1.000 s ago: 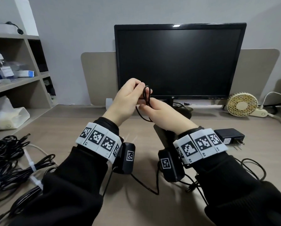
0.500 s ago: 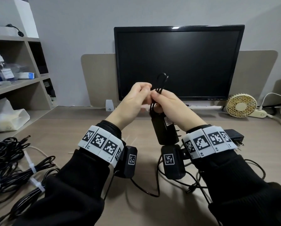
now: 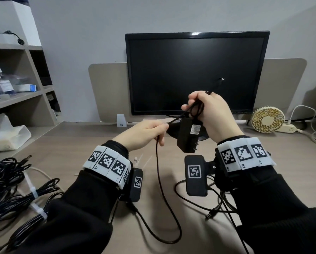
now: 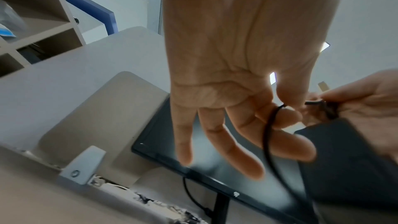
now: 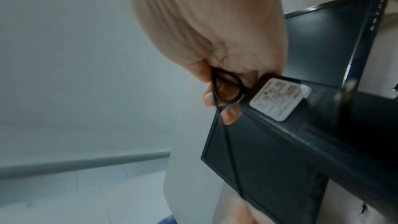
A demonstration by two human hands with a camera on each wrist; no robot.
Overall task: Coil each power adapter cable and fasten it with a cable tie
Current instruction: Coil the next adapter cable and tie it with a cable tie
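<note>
My right hand point(image 3: 201, 109) is raised before the monitor and grips small loops of thin black cable point(image 5: 224, 88). A black power adapter point(image 3: 187, 136) with a white label hangs below that fist, prongs down. My left hand point(image 3: 153, 129), lower and to the left, pinches the same cable point(image 4: 271, 118) between thumb and forefinger. From the pinch the cable point(image 3: 159, 180) drops to the desk and curves in a long loop. White cable ties point(image 3: 142, 160) lie on the desk just behind my left wrist.
Several tied black cable bundles point(image 3: 16, 189) lie at the left of the desk. Loose cable with a barrel plug point(image 3: 211, 213) lies under my right forearm. A black monitor point(image 3: 195, 74) stands behind, a small fan point(image 3: 267, 117) to its right, shelves point(image 3: 16, 70) at far left.
My hands have drawn apart: the right rose with the loops and adapter, the left slid down and left along the cable, drawing a length of it out between them.
</note>
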